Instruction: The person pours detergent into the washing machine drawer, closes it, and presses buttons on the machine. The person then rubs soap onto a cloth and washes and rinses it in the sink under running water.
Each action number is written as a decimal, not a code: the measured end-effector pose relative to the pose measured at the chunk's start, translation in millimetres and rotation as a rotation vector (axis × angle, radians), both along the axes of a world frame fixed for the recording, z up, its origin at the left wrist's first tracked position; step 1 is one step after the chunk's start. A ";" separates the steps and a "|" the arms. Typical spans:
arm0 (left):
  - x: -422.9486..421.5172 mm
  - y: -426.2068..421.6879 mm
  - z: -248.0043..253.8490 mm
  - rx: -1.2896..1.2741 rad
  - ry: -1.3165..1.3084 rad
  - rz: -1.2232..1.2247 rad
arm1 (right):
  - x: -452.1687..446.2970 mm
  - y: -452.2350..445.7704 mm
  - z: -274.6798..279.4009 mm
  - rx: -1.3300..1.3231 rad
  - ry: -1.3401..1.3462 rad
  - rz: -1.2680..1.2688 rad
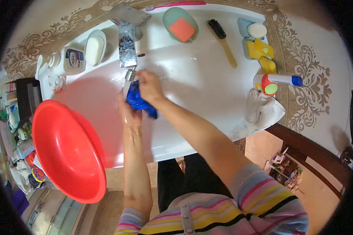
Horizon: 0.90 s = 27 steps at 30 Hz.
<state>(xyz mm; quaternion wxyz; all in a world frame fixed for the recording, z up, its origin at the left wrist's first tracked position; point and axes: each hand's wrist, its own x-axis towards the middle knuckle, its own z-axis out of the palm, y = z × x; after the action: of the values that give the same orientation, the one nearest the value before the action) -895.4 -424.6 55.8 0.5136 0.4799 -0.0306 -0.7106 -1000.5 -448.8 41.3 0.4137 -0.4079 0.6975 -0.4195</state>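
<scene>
A wet, crumpled blue cloth [138, 98] is between my two hands under the tap [127, 47]. Water [126, 87] runs from the spout onto it. My left hand [128, 111] holds the cloth from the left and below, wet down to the wrist, with its fingers partly hidden behind the cloth. From the upper right, my right hand [150, 87] is closed on the cloth's upper part, fingers bent near the spout. Both hands are over the white sink [200, 98].
A red basin [68, 152] leans at the left edge. Along the rim are a white bottle [68, 61], white soap [94, 50], orange soap [182, 29], a brush [223, 43], yellow sponges [259, 49], a blue-capped bottle [282, 80] and a white cloth [264, 109].
</scene>
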 end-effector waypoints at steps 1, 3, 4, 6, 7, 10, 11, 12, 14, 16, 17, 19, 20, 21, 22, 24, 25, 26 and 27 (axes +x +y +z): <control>0.8 0.6 9.6 -0.002 -0.002 -0.003 | -13.8 7.7 -13.0 -0.037 0.022 -0.006; 1.3 1.2 24.8 -0.158 -0.239 -0.056 | -38.4 37.6 -42.6 -0.142 0.265 -0.049; -4.4 2.6 35.6 -0.292 -0.296 -0.040 | -48.9 53.7 -38.6 -0.172 0.401 0.031; -5.4 8.5 45.3 -0.244 -0.223 -0.071 | -49.1 60.4 -33.0 0.014 -0.227 -0.016; -5.5 12.0 48.1 -0.195 -0.155 -0.103 | -49.1 60.7 -28.8 0.205 -0.860 -0.064; -6.1 21.5 51.8 -0.215 -0.059 -0.077 | -36.8 46.4 -1.8 0.457 -1.221 -0.105; -1.8 22.2 50.6 -0.214 -0.070 -0.080 | -29.9 43.9 6.0 0.511 -1.353 -0.167; 6.0 22.4 48.1 -0.201 -0.074 -0.046 | -25.4 40.8 -2.7 0.590 -1.389 -0.179; 27.7 22.1 41.2 -0.187 -0.090 -0.009 | -33.9 29.1 2.3 0.464 -1.281 -0.266; 52.6 21.7 26.2 -0.171 -0.496 -0.103 | -46.5 20.0 16.1 0.252 -1.081 -0.354; 58.3 24.3 9.0 -0.176 -0.498 -0.101 | -50.3 16.2 23.5 0.164 -1.005 -0.363; 65.9 29.4 -27.4 -0.014 -0.610 0.092 | -24.6 25.4 19.7 0.065 -0.675 -0.211; 49.3 25.3 -26.8 -0.020 -0.452 0.172 | -6.1 40.3 32.9 -0.145 -0.339 -0.054; 40.2 21.6 -23.3 0.049 -0.131 0.157 | 16.4 61.2 51.0 -0.291 -0.207 0.011; 53.6 21.9 -58.7 -0.253 0.383 -0.087 | 33.0 83.4 54.9 -0.370 -0.226 0.152; 60.5 19.2 -92.6 -0.549 0.896 -0.350 | 42.0 94.7 66.6 -0.366 -0.159 0.313; 46.6 12.9 -83.7 -0.450 0.701 -0.279 | 40.1 86.2 65.4 -0.390 -0.077 0.333; 31.3 9.4 -75.6 -0.349 0.505 -0.205 | 32.4 67.1 58.8 -0.433 0.144 0.381; 17.1 9.2 -67.8 -0.242 0.307 -0.135 | 21.7 41.1 52.5 -0.468 0.362 0.421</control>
<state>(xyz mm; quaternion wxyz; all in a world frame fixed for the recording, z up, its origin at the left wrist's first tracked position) -878.4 -415.3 -12.0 0.5175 0.2975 -0.0692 -0.7993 -978.8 -407.6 93.7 0.2563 -0.6938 0.5455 -0.3943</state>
